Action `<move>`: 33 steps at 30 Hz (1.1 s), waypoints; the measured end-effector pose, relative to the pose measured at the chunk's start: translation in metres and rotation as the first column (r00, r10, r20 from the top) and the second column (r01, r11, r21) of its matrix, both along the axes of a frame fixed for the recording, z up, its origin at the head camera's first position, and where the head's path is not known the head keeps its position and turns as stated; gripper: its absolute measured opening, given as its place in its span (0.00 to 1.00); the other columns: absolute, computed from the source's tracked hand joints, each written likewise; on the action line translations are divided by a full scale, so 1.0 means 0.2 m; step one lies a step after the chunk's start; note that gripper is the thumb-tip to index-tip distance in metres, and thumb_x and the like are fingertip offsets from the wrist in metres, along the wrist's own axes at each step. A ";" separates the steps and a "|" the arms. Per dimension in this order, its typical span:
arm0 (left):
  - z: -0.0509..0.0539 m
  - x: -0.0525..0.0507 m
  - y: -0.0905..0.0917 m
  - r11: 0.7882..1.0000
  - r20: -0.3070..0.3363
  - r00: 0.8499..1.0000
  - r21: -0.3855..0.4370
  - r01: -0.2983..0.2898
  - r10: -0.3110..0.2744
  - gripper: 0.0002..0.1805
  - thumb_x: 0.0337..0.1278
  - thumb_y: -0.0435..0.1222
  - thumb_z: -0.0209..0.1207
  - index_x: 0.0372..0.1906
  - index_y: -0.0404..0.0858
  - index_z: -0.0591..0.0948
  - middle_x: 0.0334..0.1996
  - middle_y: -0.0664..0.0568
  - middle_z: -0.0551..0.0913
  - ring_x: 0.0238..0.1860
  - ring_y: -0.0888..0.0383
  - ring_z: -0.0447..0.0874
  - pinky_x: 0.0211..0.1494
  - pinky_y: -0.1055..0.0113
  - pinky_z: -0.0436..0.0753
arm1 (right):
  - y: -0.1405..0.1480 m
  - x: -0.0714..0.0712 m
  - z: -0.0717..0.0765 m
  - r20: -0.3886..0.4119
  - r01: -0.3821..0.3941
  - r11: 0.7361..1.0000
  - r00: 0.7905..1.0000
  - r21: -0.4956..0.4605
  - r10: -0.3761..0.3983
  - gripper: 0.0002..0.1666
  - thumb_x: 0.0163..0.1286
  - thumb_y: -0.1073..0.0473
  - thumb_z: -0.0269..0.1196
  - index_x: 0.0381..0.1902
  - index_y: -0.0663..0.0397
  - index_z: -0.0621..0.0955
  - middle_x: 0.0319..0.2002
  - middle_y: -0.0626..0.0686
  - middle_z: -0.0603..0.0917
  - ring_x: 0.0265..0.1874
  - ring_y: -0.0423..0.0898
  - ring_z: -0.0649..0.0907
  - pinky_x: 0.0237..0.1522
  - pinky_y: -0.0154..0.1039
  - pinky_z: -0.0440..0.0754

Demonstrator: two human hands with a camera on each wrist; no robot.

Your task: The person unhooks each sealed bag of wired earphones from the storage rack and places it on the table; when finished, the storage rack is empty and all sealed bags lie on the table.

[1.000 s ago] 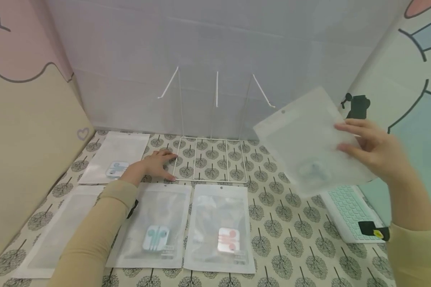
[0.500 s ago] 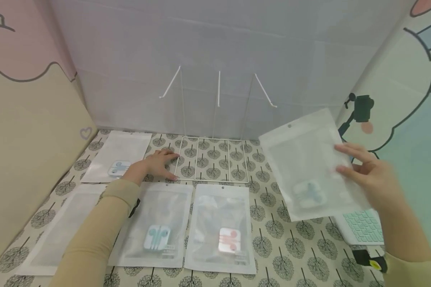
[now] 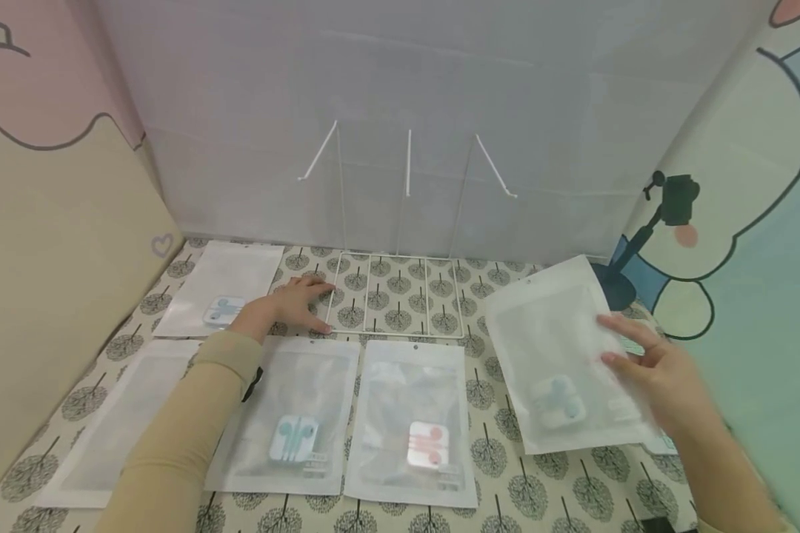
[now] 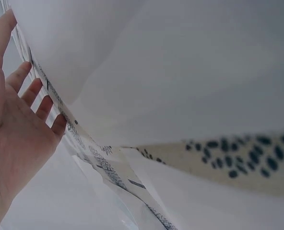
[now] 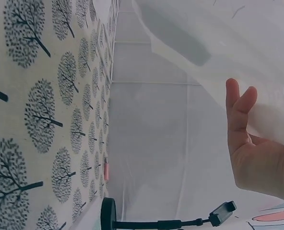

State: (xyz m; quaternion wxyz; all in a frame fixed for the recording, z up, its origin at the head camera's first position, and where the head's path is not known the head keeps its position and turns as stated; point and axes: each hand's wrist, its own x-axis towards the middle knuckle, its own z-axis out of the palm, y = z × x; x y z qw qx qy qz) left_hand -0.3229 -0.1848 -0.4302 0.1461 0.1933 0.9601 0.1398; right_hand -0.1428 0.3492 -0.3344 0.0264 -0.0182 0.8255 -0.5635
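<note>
My right hand point(image 3: 663, 381) pinches the right edge of a translucent white zip pouch point(image 3: 540, 333), which hangs tilted over the table's right side. Earphones in a small square case with blue parts point(image 3: 558, 402) show through its lower half. My left hand point(image 3: 298, 305) rests with spread fingers at the left side of a white wire display rack's base point(image 3: 400, 334), touching it. In the left wrist view, the fingers of this hand point(image 4: 24, 120) look fairly straight. Three bare hooks point(image 3: 409, 163) stick out at the top of the rack.
Flat on the patterned cloth point(image 3: 530, 492) lie pouches with teal earphones point(image 3: 293, 438), pink earphones point(image 3: 428, 444) and blue earphones point(image 3: 223, 311). Another pouch point(image 3: 127, 429) is partly under my left forearm. A black stand point(image 3: 616, 285) rises at the back right; a mint keyboard point(image 3: 663, 446) is mostly hidden.
My right hand has lowered the pouch toward the table and drawn it slightly left, turning it more upright. The left hand stays at the rack's base.
</note>
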 end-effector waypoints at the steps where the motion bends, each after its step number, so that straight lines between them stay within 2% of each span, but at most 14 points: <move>1: 0.00 0.00 0.00 1.000 0.000 1.000 -0.001 0.000 0.000 0.55 0.39 0.62 0.66 0.73 0.46 0.57 0.73 0.42 0.49 0.71 0.34 0.45 0.64 0.29 0.52 | -0.01 0.01 -0.01 0.016 0.002 1.000 1.000 -0.017 -0.002 0.35 0.64 0.62 0.63 0.68 0.40 0.68 0.65 0.38 0.62 0.30 0.38 0.85 0.24 0.40 0.84; 4: 0.00 0.00 0.00 1.000 0.001 1.000 -0.005 0.001 -0.001 0.56 0.39 0.63 0.66 0.73 0.46 0.56 0.73 0.42 0.49 0.71 0.34 0.44 0.64 0.29 0.52 | -0.02 0.03 -0.05 0.057 -0.004 0.999 0.998 -0.040 0.006 0.35 0.64 0.61 0.63 0.68 0.40 0.68 0.61 0.39 0.65 0.28 0.40 0.84 0.24 0.40 0.84; 10: -0.01 0.00 0.01 1.000 0.004 1.000 0.000 0.004 -0.004 0.56 0.39 0.64 0.65 0.73 0.47 0.56 0.74 0.43 0.49 0.71 0.34 0.43 0.64 0.29 0.51 | -0.04 0.07 -0.13 0.129 -0.022 0.993 0.991 -0.115 0.036 0.35 0.65 0.63 0.62 0.68 0.43 0.67 0.68 0.42 0.57 0.32 0.41 0.84 0.29 0.39 0.85; 12: -0.01 0.00 0.01 1.000 0.004 1.000 -0.003 0.001 -0.001 0.56 0.38 0.64 0.65 0.73 0.47 0.56 0.74 0.43 0.49 0.71 0.34 0.43 0.64 0.29 0.51 | -0.04 0.08 -0.15 0.154 0.002 0.996 0.988 -0.093 0.012 0.35 0.64 0.61 0.63 0.68 0.41 0.68 0.65 0.40 0.60 0.31 0.41 0.84 0.29 0.39 0.85; 14: -0.01 0.00 0.01 1.000 0.004 1.000 -0.006 0.001 -0.001 0.56 0.38 0.64 0.65 0.73 0.47 0.56 0.74 0.43 0.49 0.71 0.34 0.43 0.64 0.29 0.51 | -0.05 0.08 -0.18 0.179 0.028 0.998 0.984 -0.063 -0.016 0.35 0.64 0.59 0.64 0.68 0.39 0.68 0.59 0.40 0.69 0.29 0.43 0.84 0.29 0.41 0.85; 16: 0.00 0.00 0.00 1.000 0.008 1.000 -0.005 -0.008 0.008 0.56 0.38 0.64 0.65 0.73 0.48 0.56 0.74 0.44 0.49 0.71 0.35 0.43 0.64 0.29 0.51 | -0.05 0.08 -0.20 0.210 0.047 0.998 0.977 -0.040 -0.038 0.34 0.64 0.57 0.64 0.67 0.36 0.69 0.53 0.37 0.72 0.29 0.44 0.84 0.30 0.42 0.85; 17: 0.00 0.01 0.00 1.000 0.007 1.000 -0.004 -0.008 0.009 0.56 0.38 0.64 0.66 0.73 0.48 0.56 0.74 0.44 0.49 0.71 0.34 0.43 0.64 0.29 0.51 | -0.05 0.07 -0.21 0.222 0.050 0.998 0.974 -0.034 -0.042 0.34 0.64 0.56 0.64 0.67 0.36 0.68 0.54 0.38 0.72 0.30 0.44 0.84 0.30 0.42 0.85; 19: 0.00 0.01 0.00 1.000 0.009 1.000 0.000 -0.010 0.010 0.56 0.38 0.64 0.66 0.73 0.47 0.56 0.74 0.43 0.49 0.71 0.35 0.43 0.64 0.29 0.51 | -0.05 0.06 -0.22 0.230 0.047 0.999 0.972 0.017 -0.050 0.35 0.64 0.54 0.64 0.68 0.38 0.67 0.60 0.47 0.71 0.31 0.44 0.84 0.31 0.42 0.85; 22: 0.00 0.01 0.00 1.000 0.009 1.000 0.005 -0.009 0.009 0.56 0.39 0.63 0.66 0.73 0.47 0.56 0.74 0.43 0.49 0.72 0.35 0.43 0.65 0.29 0.51 | -0.04 0.05 -0.24 0.211 0.027 0.984 0.975 0.176 -0.064 0.38 0.63 0.47 0.64 0.69 0.42 0.66 0.71 0.55 0.59 0.40 0.45 0.82 0.35 0.35 0.82; 23: 0.00 0.01 0.00 1.000 0.007 1.000 0.005 -0.006 0.006 0.56 0.39 0.63 0.65 0.73 0.47 0.56 0.74 0.43 0.49 0.71 0.35 0.43 0.65 0.29 0.50 | -0.04 0.05 -0.24 0.201 0.018 0.974 0.977 0.227 -0.065 0.39 0.62 0.45 0.64 0.69 0.44 0.66 0.72 0.57 0.56 0.44 0.47 0.82 0.36 0.33 0.81; 25: 0.00 0.01 0.00 1.000 0.010 1.000 0.009 -0.006 0.006 0.55 0.40 0.63 0.65 0.73 0.47 0.56 0.74 0.43 0.48 0.72 0.35 0.42 0.65 0.30 0.50 | -0.03 0.05 -0.25 0.193 0.002 0.951 0.979 0.309 -0.065 0.42 0.60 0.42 0.65 0.69 0.47 0.65 0.72 0.60 0.56 0.52 0.54 0.78 0.38 0.29 0.78; 27: 0.00 0.02 0.00 1.000 0.011 1.000 0.011 -0.007 0.007 0.55 0.41 0.63 0.65 0.73 0.46 0.55 0.73 0.43 0.48 0.72 0.35 0.42 0.65 0.30 0.50 | -0.02 0.05 -0.25 0.178 -0.021 0.939 0.983 0.344 -0.044 0.43 0.60 0.41 0.64 0.69 0.49 0.65 0.72 0.60 0.57 0.60 0.60 0.71 0.40 0.26 0.76; 30: 0.01 0.02 0.01 1.000 0.009 1.000 0.015 -0.010 0.010 0.55 0.41 0.62 0.65 0.73 0.46 0.56 0.73 0.43 0.48 0.72 0.35 0.42 0.65 0.30 0.50 | 0.00 0.05 -0.26 0.149 -0.054 0.926 0.989 0.375 -0.003 0.43 0.60 0.44 0.66 0.69 0.52 0.66 0.71 0.62 0.58 0.60 0.65 0.70 0.42 0.29 0.78; 33: 0.03 0.03 0.01 1.000 0.012 1.000 0.020 -0.017 0.016 0.54 0.41 0.61 0.66 0.73 0.46 0.56 0.73 0.43 0.48 0.72 0.35 0.42 0.65 0.30 0.51 | 0.02 0.04 -0.27 0.119 -0.100 0.892 0.992 0.441 0.053 0.42 0.58 0.46 0.67 0.67 0.54 0.68 0.69 0.66 0.58 0.55 0.66 0.75 0.46 0.39 0.82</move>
